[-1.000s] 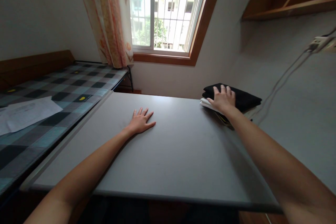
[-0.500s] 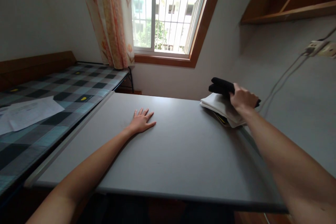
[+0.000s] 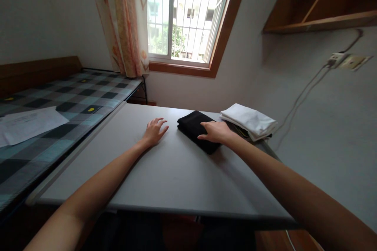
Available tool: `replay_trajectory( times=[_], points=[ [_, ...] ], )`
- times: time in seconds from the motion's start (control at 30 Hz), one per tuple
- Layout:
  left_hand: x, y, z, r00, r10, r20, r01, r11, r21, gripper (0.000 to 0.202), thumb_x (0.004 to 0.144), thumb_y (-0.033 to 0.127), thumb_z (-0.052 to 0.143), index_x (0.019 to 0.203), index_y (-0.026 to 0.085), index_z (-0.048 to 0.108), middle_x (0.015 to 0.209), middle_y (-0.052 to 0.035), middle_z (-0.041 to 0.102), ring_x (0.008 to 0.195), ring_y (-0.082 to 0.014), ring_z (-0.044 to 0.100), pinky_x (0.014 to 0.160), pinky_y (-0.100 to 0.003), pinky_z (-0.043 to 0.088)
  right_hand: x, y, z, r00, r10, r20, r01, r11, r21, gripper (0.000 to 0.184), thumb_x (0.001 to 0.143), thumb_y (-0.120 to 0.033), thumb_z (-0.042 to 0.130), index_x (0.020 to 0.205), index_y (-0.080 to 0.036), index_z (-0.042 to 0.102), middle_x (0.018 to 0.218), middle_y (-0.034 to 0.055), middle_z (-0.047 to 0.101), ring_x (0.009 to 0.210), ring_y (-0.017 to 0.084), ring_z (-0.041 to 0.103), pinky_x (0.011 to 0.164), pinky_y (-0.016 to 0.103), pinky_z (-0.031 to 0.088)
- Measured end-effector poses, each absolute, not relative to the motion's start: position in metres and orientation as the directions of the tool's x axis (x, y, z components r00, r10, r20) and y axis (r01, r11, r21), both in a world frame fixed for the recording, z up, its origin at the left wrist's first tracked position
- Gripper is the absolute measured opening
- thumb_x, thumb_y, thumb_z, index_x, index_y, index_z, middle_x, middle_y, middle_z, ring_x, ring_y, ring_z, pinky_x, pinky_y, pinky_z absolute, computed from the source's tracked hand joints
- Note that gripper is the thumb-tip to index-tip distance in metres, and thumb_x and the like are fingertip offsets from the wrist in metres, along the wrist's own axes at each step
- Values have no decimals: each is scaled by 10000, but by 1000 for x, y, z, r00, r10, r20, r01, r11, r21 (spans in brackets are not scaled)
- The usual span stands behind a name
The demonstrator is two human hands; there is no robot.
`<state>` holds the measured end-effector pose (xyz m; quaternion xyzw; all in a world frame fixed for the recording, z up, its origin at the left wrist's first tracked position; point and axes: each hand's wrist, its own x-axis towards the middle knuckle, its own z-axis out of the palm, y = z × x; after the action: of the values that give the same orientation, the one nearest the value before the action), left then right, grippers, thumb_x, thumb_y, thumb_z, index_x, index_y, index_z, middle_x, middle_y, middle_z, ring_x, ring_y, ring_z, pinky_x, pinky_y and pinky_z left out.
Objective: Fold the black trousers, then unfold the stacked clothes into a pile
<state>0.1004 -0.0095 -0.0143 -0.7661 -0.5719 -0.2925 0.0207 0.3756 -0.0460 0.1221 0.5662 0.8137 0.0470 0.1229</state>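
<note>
A folded black cloth (image 3: 193,125) lies on the grey table (image 3: 165,172), near its far middle. My right hand (image 3: 215,132) rests on the cloth's right end, fingers laid over it and gripping it. My left hand (image 3: 153,130) sits on the tabletop just left of the cloth, fingers spread and slightly lifted, holding nothing. At the table's far right corner lies a folded white cloth (image 3: 250,120) on top of a darker item with a yellow edge.
A bed with a checked blue-grey cover (image 3: 59,113) runs along the table's left side, with a white sheet of paper (image 3: 26,123) on it. A curtained window (image 3: 182,15) is ahead. A wooden shelf (image 3: 321,0) and a wall socket with cables (image 3: 338,59) are on the right wall.
My right hand lifted the black cloth off the white one at the far right and brought it left onto the table's middle. My left hand's fingers lifted slightly.
</note>
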Motion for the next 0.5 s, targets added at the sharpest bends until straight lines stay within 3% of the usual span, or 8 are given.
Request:
replay_trajectory(
  times=[0.1, 0.17, 0.23, 0.3, 0.37, 0.43, 0.5],
  points=[
    [102, -11, -11, 182, 836, 518, 873, -379, 306, 320, 949, 397, 458, 1177, 242, 620, 1272, -89, 566, 1167, -254, 526, 1033, -444, 362, 368, -45, 102, -371, 908, -192, 881, 410, 236, 498, 818, -532, 623, 1156, -165, 622, 1108, 179, 683, 986, 314, 658, 749, 352, 487],
    [104, -13, -7, 195, 815, 546, 866, -404, 294, 311, 952, 391, 452, 1168, 243, 622, 1262, -86, 568, 1165, -251, 523, 1034, -435, 353, 367, -39, 97, -383, 907, -175, 878, 416, 237, 352, 847, -413, 624, 1089, -159, 653, 1086, 183, 690, 970, 311, 664, 751, 347, 486],
    [105, -16, -2, 213, 782, 586, 860, -434, 267, 319, 959, 390, 438, 1176, 237, 615, 1281, -90, 558, 1175, -252, 512, 1041, -432, 338, 366, -29, 99, -387, 914, -124, 901, 403, 163, 224, 875, -318, 587, 1020, -175, 680, 1060, 169, 701, 960, 295, 666, 763, 334, 477],
    [103, -19, 7, 214, 739, 639, 857, -456, 239, 327, 963, 390, 432, 1192, 231, 602, 1320, -97, 536, 1202, -260, 490, 1052, -437, 321, 360, -19, 106, -411, 911, -28, 912, 410, -36, 182, 878, -288, 570, 976, -190, 688, 1031, 137, 711, 938, 266, 663, 778, 317, 467],
    [98, -21, 19, 179, 695, 696, 855, -459, 239, 322, 965, 388, 434, 1197, 231, 593, 1345, -101, 519, 1229, -268, 469, 1062, -445, 306, 352, -8, 117, -450, 886, 111, 811, 458, -364, 201, 868, -336, 572, 951, -187, 679, 963, 89, 715, 881, 232, 652, 765, 306, 471],
    [91, -21, 32, 120, 656, 745, 835, -473, 282, 301, 969, 381, 431, 1166, 229, 600, 1322, -97, 530, 1229, -260, 474, 1058, -438, 320, 346, 0, 131, -444, 855, 269, 535, 494, -686, 285, 845, -425, 563, 947, -177, 660, 877, 41, 702, 819, 204, 632, 735, 304, 487],
    [84, -18, 43, 55, 616, 786, 782, -517, 349, 284, 977, 373, 416, 1114, 220, 611, 1260, -90, 552, 1199, -235, 502, 1040, -408, 360, 348, 7, 144, -345, 854, 389, 230, 479, -847, 355, 799, -481, 575, 974, -178, 637, 839, 14, 684, 790, 184, 619, 714, 303, 504]
  ],
)
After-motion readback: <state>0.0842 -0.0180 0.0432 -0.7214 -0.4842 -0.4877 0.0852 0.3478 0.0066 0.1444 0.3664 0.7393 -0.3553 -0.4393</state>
